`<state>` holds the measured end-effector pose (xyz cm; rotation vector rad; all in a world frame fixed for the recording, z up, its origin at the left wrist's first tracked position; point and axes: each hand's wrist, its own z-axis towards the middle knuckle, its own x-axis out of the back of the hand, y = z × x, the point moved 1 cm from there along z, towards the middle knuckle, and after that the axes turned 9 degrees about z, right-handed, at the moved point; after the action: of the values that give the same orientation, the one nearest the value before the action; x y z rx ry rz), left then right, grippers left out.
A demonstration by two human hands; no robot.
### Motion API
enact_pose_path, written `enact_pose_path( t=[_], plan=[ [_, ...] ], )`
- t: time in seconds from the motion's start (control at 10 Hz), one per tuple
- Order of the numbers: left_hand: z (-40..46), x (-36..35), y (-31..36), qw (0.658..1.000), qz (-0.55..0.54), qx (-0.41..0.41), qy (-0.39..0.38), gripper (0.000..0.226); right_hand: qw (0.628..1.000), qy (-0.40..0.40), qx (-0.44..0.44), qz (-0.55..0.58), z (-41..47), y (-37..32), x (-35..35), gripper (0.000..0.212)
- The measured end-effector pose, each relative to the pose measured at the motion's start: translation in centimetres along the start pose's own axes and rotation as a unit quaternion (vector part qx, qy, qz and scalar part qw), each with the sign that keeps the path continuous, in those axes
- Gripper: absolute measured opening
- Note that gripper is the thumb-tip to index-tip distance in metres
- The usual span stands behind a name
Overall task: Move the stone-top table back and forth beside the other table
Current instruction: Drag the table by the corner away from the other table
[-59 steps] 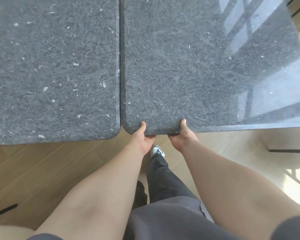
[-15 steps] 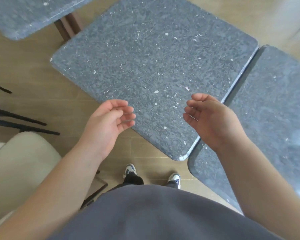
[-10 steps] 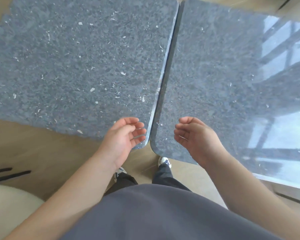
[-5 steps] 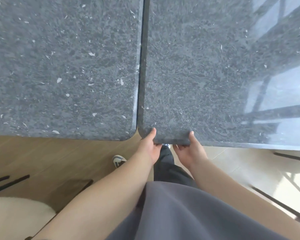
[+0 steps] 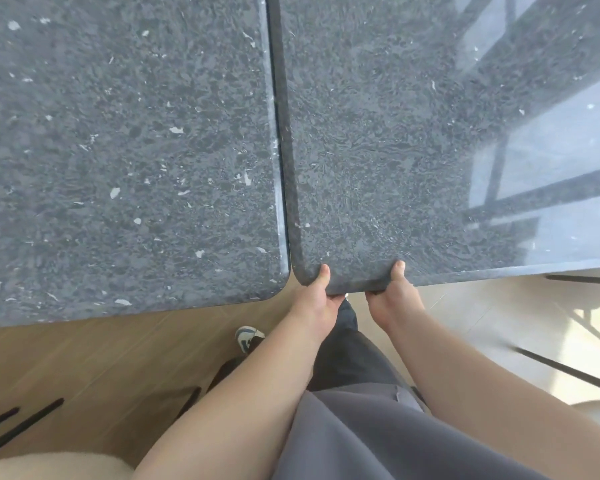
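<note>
Two dark grey speckled stone-top tables stand side by side with a narrow gap between them. The right stone-top table (image 5: 395, 150) has its near edge gripped by both hands close to its near-left corner. My left hand (image 5: 314, 301) holds the edge with the thumb on top and the fingers underneath. My right hand (image 5: 394, 299) grips the same edge a little to the right, thumb on top. The other table (image 5: 118, 150) fills the left of the view, and its near edge lies slightly closer to me.
Wooden floor lies below the tables on the left, pale tile on the right. Black chair legs (image 5: 21, 427) and a cream seat (image 5: 49, 465) sit at the lower left. More thin black legs (image 5: 568, 370) stand at the right. My shoe (image 5: 246, 337) is under the table edge.
My hands, raised and free a second ago, came down and took hold of the right table's near edge. Since half a second ago the right table's edge sits slightly farther from me than the left table's.
</note>
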<state>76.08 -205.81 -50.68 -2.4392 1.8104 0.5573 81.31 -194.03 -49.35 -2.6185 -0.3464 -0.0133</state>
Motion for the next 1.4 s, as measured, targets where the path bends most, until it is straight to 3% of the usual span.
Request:
enact_pose_path(
  t=[0.1,0.2,0.3,0.4,0.5,0.6,0.7,0.8,0.9,1.0,1.1,1.4],
  plan=[
    [0.2,0.4,0.2,1.0,0.013,-0.004,-0.012,0.039,1.0,-0.004,0.015,0.019,0.5,0.1,-0.3,0.058],
    [0.8,0.7,0.0,1.0,0.022,-0.004,-0.013,0.037,0.999,0.047,-0.004,0.026,1.4,0.4,0.0,0.047],
    [0.6,0.4,-0.1,1.0,0.024,-0.01,0.008,0.036,0.995,0.039,-0.06,0.073,1.7,-0.2,0.0,0.052],
    [0.4,0.3,-0.1,1.0,0.019,-0.016,0.015,0.035,0.994,-0.072,-0.08,-0.001,1.0,-1.2,1.0,0.054],
    [0.3,0.1,-0.2,0.999,0.013,-0.02,0.029,0.033,0.995,-0.069,-0.056,-0.036,1.1,-1.7,1.5,0.055],
    [0.2,0.3,-0.4,0.999,0.007,-0.02,0.027,0.033,0.991,-0.059,-0.064,0.102,0.8,-1.4,0.9,0.067],
    [0.4,0.4,-0.3,1.0,0.004,-0.016,0.019,0.024,0.991,-0.01,-0.029,0.127,-0.1,-1.1,-0.2,0.062],
    [0.9,0.6,-0.1,1.0,0.009,0.0,0.003,0.019,0.992,0.074,-0.014,0.104,0.3,-0.2,-0.9,0.045],
    [1.4,1.0,-0.3,1.0,0.01,0.005,-0.012,0.024,0.989,0.127,0.054,0.045,1.0,0.6,-0.7,0.065],
    [1.9,1.4,-0.3,0.999,0.008,0.011,-0.034,0.018,0.988,0.129,0.062,0.051,0.7,0.9,-1.2,0.066],
    [2.0,1.5,-0.2,0.998,0.006,0.016,-0.053,0.012,0.986,0.139,0.092,0.003,0.8,1.1,-1.3,0.054],
    [1.3,1.1,0.0,0.999,0.019,0.013,-0.028,0.034,0.99,0.115,0.075,0.039,0.9,1.1,-0.9,0.059]
  ],
)
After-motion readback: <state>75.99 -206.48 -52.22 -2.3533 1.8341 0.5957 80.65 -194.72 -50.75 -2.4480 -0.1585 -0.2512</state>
